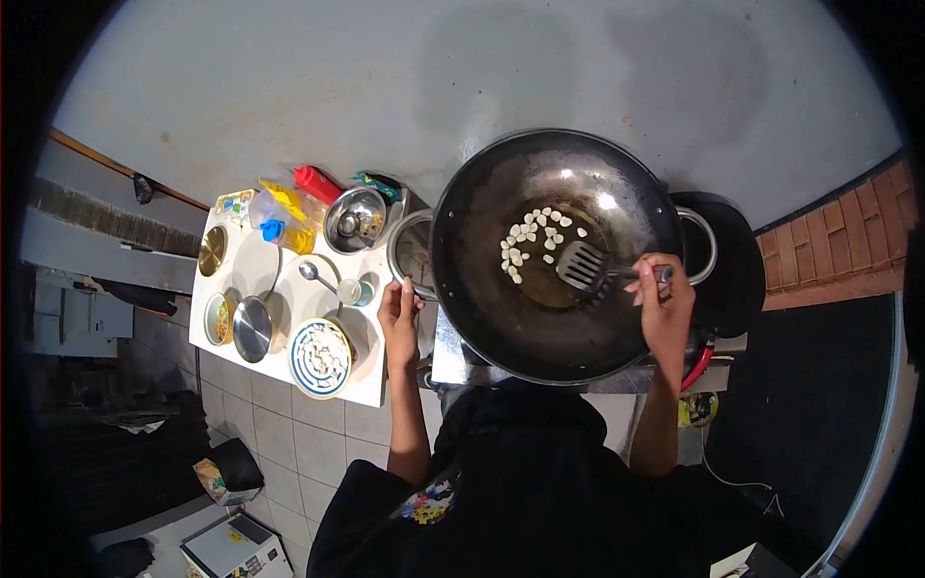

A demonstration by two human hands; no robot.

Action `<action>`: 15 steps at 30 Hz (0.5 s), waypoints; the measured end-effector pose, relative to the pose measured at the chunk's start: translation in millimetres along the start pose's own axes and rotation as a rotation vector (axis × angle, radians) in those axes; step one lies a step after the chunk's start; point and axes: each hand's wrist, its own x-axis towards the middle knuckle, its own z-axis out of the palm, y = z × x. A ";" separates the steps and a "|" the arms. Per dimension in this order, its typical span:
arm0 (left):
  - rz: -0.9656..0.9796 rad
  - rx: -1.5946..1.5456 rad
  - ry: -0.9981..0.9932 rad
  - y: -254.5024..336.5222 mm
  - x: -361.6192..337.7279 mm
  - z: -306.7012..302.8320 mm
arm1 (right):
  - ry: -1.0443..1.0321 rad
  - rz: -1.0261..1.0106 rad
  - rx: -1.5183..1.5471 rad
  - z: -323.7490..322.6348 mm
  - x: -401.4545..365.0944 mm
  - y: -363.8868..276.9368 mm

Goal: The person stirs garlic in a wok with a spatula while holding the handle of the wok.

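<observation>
A large dark wok (501, 328) stands in front of me, with small white pieces (517, 258) and a little oil in its bottom. My right hand (665, 303) is closed around the handle of a slotted turner (582, 266). The turner's slotted blade rests in the wok, just right of the white pieces. At the wok's left side, my left hand (398, 318) is closed at the lower end of the metal loop handle (393, 252). The fingers of that hand are partly hidden.
On the white table (371, 390) at left stand a patterned plate with white pieces (321, 358), a steel bowl (355, 220), a blue-capped oil jug (289, 235), a small jar (355, 292) and a spoon (316, 275). A dark round pan (727, 279) lies right of the wok.
</observation>
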 end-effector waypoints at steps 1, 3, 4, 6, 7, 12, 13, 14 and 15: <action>-0.006 -0.003 -0.013 0.0 0.1 -0.7 | 0.031 0.025 -0.042 -4.4 0.8 -0.3; -0.003 -0.002 0.000 -1.0 0.2 -0.7 | 0.055 -0.003 -0.040 -13.0 2.9 4.2; -0.001 -0.002 0.011 -1.8 0.4 -0.1 | 0.057 -0.015 -0.059 -17.3 4.2 4.7; -0.008 -0.003 0.012 -2.2 0.2 0.1 | 0.061 0.018 -0.116 -20.9 5.4 3.9; -0.013 -0.005 0.014 -2.0 0.4 0.0 | 0.062 0.017 -0.115 -19.9 5.8 4.8; -0.007 -0.005 0.007 -2.0 -0.2 0.6 | -0.014 0.049 0.016 6.4 7.4 18.9; -0.009 -0.004 0.004 -1.6 0.1 0.3 | -0.043 0.014 0.073 13.7 6.5 20.6; -0.008 -0.003 0.004 -0.8 0.1 0.5 | -0.062 -0.026 0.088 18.2 5.9 20.8; -0.011 0.003 0.007 0.1 0.0 1.0 | -0.082 -0.065 0.104 20.9 6.1 21.2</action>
